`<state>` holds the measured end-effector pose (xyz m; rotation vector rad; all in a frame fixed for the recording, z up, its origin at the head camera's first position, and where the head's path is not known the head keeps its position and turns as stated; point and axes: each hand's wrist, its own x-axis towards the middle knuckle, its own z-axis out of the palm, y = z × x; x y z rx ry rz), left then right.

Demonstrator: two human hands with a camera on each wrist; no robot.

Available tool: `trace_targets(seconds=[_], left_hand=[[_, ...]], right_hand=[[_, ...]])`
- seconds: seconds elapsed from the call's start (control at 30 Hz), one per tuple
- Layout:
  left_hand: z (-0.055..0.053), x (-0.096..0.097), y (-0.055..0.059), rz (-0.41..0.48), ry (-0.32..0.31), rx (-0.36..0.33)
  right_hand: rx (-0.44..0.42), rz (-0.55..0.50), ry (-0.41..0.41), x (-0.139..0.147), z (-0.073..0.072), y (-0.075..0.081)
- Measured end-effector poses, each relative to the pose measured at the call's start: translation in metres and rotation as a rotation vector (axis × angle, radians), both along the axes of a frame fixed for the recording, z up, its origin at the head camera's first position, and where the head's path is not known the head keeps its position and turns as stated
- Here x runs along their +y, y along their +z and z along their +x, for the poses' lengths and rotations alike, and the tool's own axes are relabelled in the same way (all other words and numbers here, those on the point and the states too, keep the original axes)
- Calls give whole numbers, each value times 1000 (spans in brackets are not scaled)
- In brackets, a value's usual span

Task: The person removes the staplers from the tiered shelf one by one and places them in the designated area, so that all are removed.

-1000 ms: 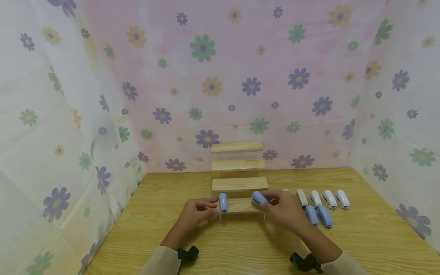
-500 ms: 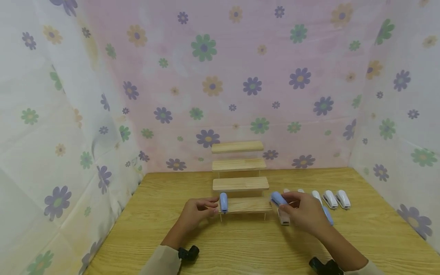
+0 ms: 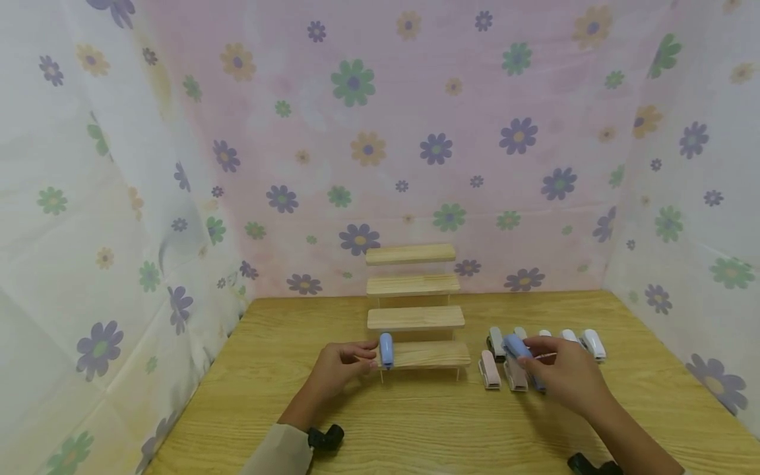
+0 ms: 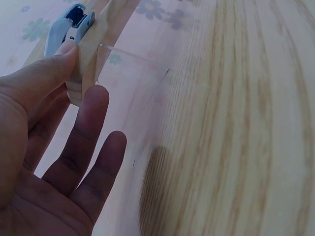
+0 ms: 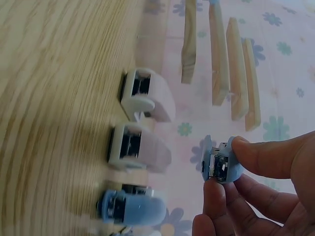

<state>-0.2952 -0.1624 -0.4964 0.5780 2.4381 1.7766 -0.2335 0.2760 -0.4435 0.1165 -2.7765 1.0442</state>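
My right hand [image 3: 572, 376] pinches a light blue mini stapler [image 3: 515, 346] between thumb and fingers; its open metal end [image 5: 220, 167] shows in the right wrist view. It is held above several other staplers at the right. A tiered wooden display stand [image 3: 415, 318] stands centrally, its lowest shelf [image 3: 430, 354] bearing a blue stapler [image 3: 386, 349] at the left end. There my left hand [image 4: 54, 142] pinches the shelf's end with thumb and index finger, the thumb tip right at the stapler. Its other fingers extend loosely.
Two pinkish staplers [image 3: 489, 371] stand in the front row, with another blue stapler [image 5: 133, 209] beside them, partly hidden by my right hand. Behind is a row of grey and white staplers [image 3: 592, 344]. Flowered cloth [image 3: 433, 119] encloses the wooden table [image 3: 285, 396].
My right hand has carried the blue stapler rightward from over the lowest shelf to over the stapler rows, uncovering the pinkish staplers. My left hand has stayed at the shelf's left end.
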Motion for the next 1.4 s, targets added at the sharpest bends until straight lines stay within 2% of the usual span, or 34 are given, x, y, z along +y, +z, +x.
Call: trace_targets(seconds=[0.37, 0.67, 0.9, 1.1, 1.3, 1.4], left_hand=[[1, 0, 0, 15, -2, -7], [0, -1, -1, 13, -3, -13], [-1, -1, -2, 10, 4, -16], [-2, -2, -4, 3, 13, -16], [-1, -1, -2, -7, 12, -8], [-1, -1, -1, -3, 12, -14]], right_hand=[[-8, 87, -51, 34, 10, 3], [-57, 114, -99, 64, 11, -1], [-64, 145, -125, 84, 14, -9], [-114, 128, -141, 99, 12, -16], [-185, 121, -152, 106, 9, -20], [-190, 124, -150, 107, 8, -23]])
